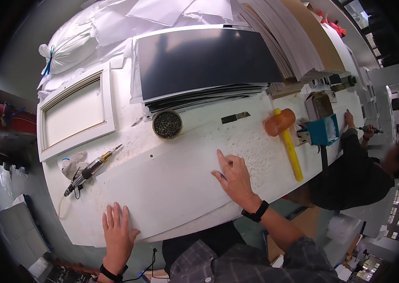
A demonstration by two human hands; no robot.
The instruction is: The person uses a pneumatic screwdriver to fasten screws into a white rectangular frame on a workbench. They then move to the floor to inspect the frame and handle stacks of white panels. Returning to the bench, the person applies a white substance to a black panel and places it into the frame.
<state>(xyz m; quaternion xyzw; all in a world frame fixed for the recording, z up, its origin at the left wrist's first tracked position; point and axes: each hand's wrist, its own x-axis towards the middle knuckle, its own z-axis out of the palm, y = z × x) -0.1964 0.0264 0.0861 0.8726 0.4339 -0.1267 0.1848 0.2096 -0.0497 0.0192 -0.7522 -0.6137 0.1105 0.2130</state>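
A long white panel [171, 184] lies on the white worktable, with a small dark hole near its far edge. My left hand [116, 231] rests at the near left end of this panel, fingers stretched out and holding nothing. At the right end is my right hand [234, 179], its index finger extended, thumb apart and the other fingers partly curled; nothing shows in it. Beyond the panel stands a round tub of small dark screws or nails [167, 124]. To the left lies a pneumatic screwdriver [91, 172] with a brass-coloured front. A utility knife [235, 118] lies beyond my right hand.
An orange-headed mallet with a yellow handle [291, 146] lies right, near a teal box [325, 130]. A white frame [110, 101] is far left. Dark sheets [204, 61] are stacked at the back beside piled boards [298, 37]. A co-worker [355, 174] works at the right.
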